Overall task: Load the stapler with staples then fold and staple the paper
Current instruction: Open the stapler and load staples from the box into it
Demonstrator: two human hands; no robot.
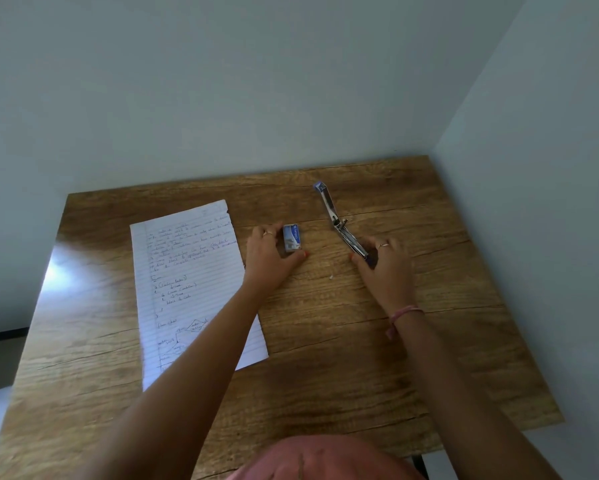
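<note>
Two forearms reaching forward over a wooden table (pixel 325 375). Paper (pixel 187 271), lined and handwritten, flat and unfolded at left, its right edge passing under the left forearm. Left hand (pixel 268 256) resting on the table, fingers and thumb bracketing a small staple box (pixel 292 238); whether already pinched or only touched, cannot tell. Right hand (pixel 386 261) cupped over the near end of the stapler (pixel 343 225), fingers curled around it, thumb tip on the table beside. Stapler swung fully open, lying flat, its far arm pointing away toward the wall (pixel 256 81). Loading apparently not yet begun, folding and stapling likewise. Likely risks: box tipping on opening and scattering staples, caused by a one-handed lift; stapler snapping shut on fingertips if pressed near the hinge; paper dragged or creased by the forearm above it.
</note>
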